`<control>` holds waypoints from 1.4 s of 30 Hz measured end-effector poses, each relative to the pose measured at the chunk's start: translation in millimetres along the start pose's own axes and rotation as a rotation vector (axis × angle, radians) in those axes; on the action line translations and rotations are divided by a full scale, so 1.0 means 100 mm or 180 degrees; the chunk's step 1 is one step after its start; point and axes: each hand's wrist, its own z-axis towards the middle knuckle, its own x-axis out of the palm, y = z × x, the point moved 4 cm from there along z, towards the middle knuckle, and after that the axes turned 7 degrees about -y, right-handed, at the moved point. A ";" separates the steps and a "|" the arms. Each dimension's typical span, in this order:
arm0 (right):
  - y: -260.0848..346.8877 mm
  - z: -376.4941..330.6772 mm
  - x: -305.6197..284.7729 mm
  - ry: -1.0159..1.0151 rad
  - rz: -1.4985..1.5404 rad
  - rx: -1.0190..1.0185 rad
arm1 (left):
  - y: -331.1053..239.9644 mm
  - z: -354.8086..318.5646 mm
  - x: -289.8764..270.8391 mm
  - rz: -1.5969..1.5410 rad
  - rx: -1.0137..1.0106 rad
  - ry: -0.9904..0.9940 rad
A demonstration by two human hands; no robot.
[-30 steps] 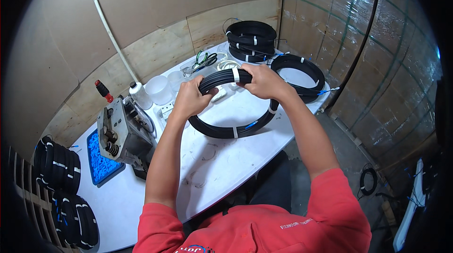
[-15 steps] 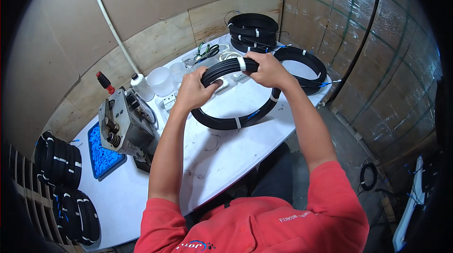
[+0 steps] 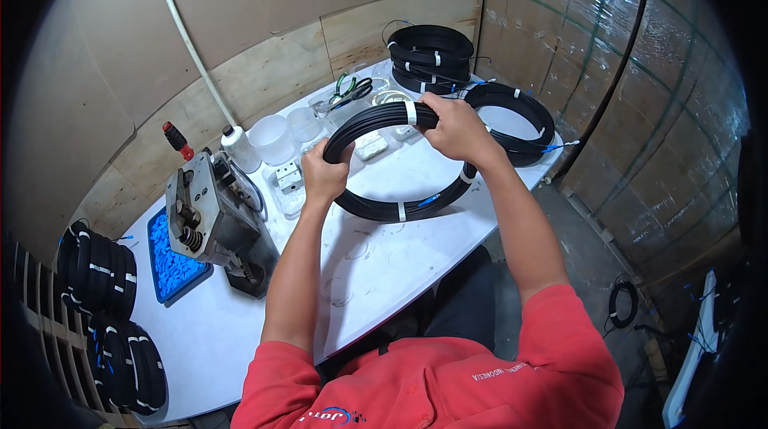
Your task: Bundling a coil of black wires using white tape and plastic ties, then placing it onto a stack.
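Black cable coil (image 3: 372,118) | looks weighty, springy | left hand (image 3: 325,176) grips left rim, right hand (image 3: 458,134) far rim | best held near white band (image 3: 411,113)

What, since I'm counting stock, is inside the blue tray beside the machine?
Small blue pieces fill the tray; anything beneath them is covered, and the machine hides some of the tray.

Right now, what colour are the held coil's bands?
The bands on the coil are white, clearest in the head view.

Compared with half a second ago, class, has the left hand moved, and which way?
Yes: judged against the large white tub, the left hand has shifted toward the person and slightly left.
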 end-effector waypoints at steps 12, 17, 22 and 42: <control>-0.12 0.00 -0.05 -0.0163 0.0243 0.0042 | 0.56 -0.37 0.20 -0.1775 -0.0968 0.0534; -0.13 0.00 -0.09 0.0060 0.0378 0.0606 | 0.59 -0.45 0.27 -0.1856 -0.1727 0.0075; -0.26 -0.17 -0.05 -0.0317 0.0650 0.0364 | 0.31 -0.18 -0.07 -0.0652 -0.1137 -0.0136; 0.24 -0.02 0.12 0.0110 0.0486 -0.0105 | -0.49 0.46 -0.18 0.0685 0.0750 0.0903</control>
